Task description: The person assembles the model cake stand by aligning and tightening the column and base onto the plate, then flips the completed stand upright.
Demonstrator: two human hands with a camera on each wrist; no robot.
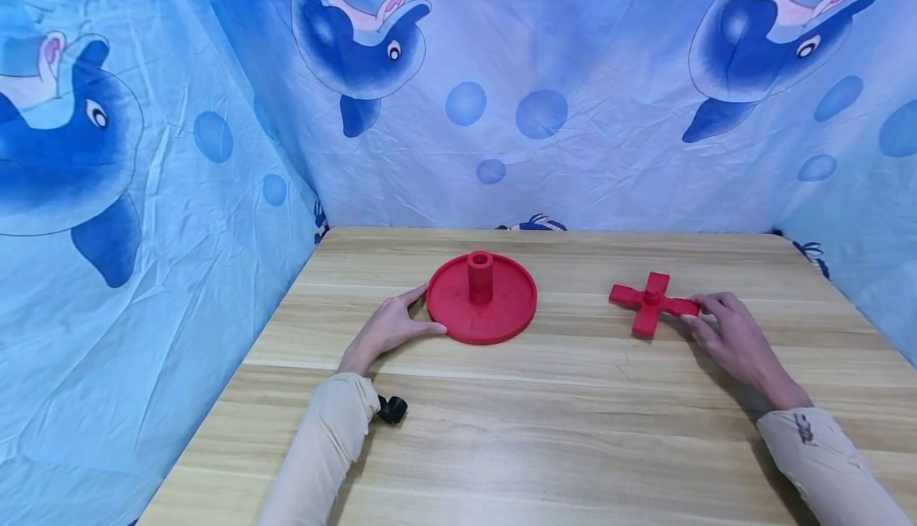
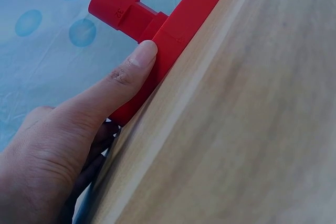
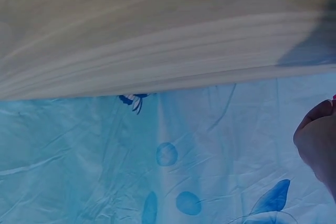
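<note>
A red round base (image 1: 494, 321) with a raised rim lies on the table, and a hollow red post (image 1: 480, 278) stands up from its middle. My left hand (image 1: 390, 325) holds the base's left edge, thumb at the near side and fingers round the far side. In the left wrist view the thumb (image 2: 139, 56) presses against the rim; the other fingers are mostly hidden. To the right, my right hand (image 1: 738, 339) pinches one arm of a red four-armed cross (image 1: 648, 311) with a round hub. The right wrist view catches only part of the right hand (image 3: 317, 135).
The wood-grain table (image 1: 544, 430) is backed and flanked by blue dolphin-print cloth (image 1: 573, 176). A small black object (image 1: 392, 410) sits at the left sleeve cuff. Wide tabletop lies between the base and the cross.
</note>
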